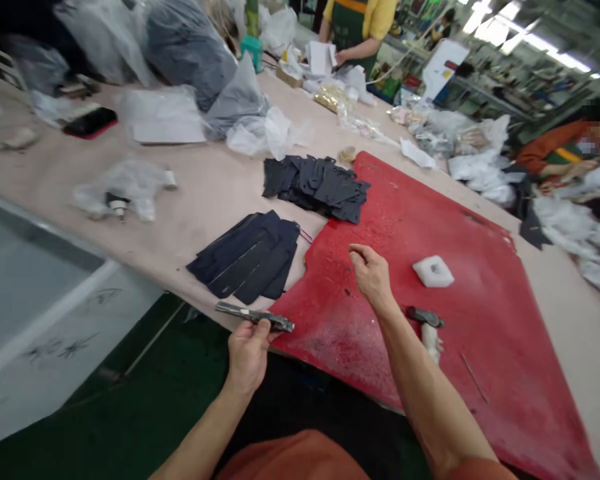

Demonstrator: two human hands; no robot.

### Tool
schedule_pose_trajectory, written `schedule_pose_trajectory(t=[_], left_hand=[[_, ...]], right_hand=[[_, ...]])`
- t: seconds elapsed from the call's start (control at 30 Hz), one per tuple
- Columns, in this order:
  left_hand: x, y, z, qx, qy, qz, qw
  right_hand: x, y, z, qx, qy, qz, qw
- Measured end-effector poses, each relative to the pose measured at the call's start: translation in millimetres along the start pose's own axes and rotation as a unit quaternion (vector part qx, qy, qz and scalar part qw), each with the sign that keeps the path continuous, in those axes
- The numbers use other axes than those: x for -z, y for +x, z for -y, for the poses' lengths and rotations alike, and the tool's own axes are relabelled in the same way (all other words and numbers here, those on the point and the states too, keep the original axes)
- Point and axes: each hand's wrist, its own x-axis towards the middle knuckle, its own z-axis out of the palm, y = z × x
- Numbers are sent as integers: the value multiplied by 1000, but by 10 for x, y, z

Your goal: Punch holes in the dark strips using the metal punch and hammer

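My left hand (250,350) is closed around a dark metal punch (245,313), a long narrow tool, held level at the table's front edge. My right hand (370,273) hovers over the red mat (460,240) with its fingers curled in; whether anything is between them is hidden. Left of the mat lies a fanned stack of dark fabric pieces (253,257). Behind it, a heap of dark cut pieces (320,187) overlaps the mat's corner. On the mat are a white block (433,271) with a hollow and a hammer (425,317) with a pale wrapped handle.
A phone (91,123), a clear plastic bag (130,187) and large filled bags (185,50) occupy the table's left side. Across the table a person in yellow sleeves (380,20) handles white material. Another person (555,150) works at the right among plastic bags. A thin stick (475,378) lies on the mat.
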Motion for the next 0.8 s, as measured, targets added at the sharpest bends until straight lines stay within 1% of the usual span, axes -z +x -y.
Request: schedule_pose_trajectory(t=[0.07,0.1,0.13,0.2,0.23,0.27,0.3,0.33,0.37,0.4,0.43,0.47,0.5,0.53,0.57,0.6,0.63,0.67,0.7,0.73,0.8], left_hand=[[8,22,0,6,2,4,1000],[10,30,-1,7,5,7,1000],[9,35,-3,9,9,12,1000],[5,40,-11,10,18,19,1000],[4,44,-19,11,22,22,999],[8,48,-28,12,25,25,999],[17,55,-42,10,27,25,999],[34,65,-63,6,27,24,999],[59,76,-93,-1,28,20,999],[91,88,-136,-12,29,13,999],[132,99,-194,-27,30,2,999],[179,106,-268,-45,32,-12,998],[232,108,-356,-65,35,-27,997],[290,102,-455,-87,38,-40,995],[351,86,-559,-107,42,-52,992],[415,61,-662,-123,47,-60,989],[481,27,-757,-136,50,-66,987],[546,-12,-838,-146,52,-75,985],[610,-54,-901,-152,52,-85,983],[670,-96,-944,-158,51,-98,981],[770,-171,-973,-162,46,-124,978]], right_hand=[[311,-242,-320,5,-61,-48,997],[408,-401,-478,7,-95,-51,994],[459,-574,-622,6,-127,-45,991],[428,-939,-827,-10,-186,-24,982],[362,-1121,-867,-27,-210,-20,977],[275,-1298,-858,-47,-226,-22,973],[178,-1470,-795,-63,-231,-31,970],[79,-1636,-681,-69,-221,-38,972],[-17,-1795,-523,-56,-193,-31,979],[-103,-1944,-332,-16,-146,-7,989],[-179,-2078,-127,51,-73,55,995],[-241,-2190,75,148,19,157,976],[-287,-2273,250,233,109,254,932],[-318,-2318,379,262,169,293,904],[-333,-2317,448,258,204,285,900],[-335,-2264,448,223,212,238,921],[-327,-2158,380,165,191,160,954],[-311,-1999,256,101,150,66,981],[-290,-1796,90,64,95,-3,993],[-263,-1559,-97,46,42,-46,997],[-188,-1049,-447,3,-48,-88,995]])
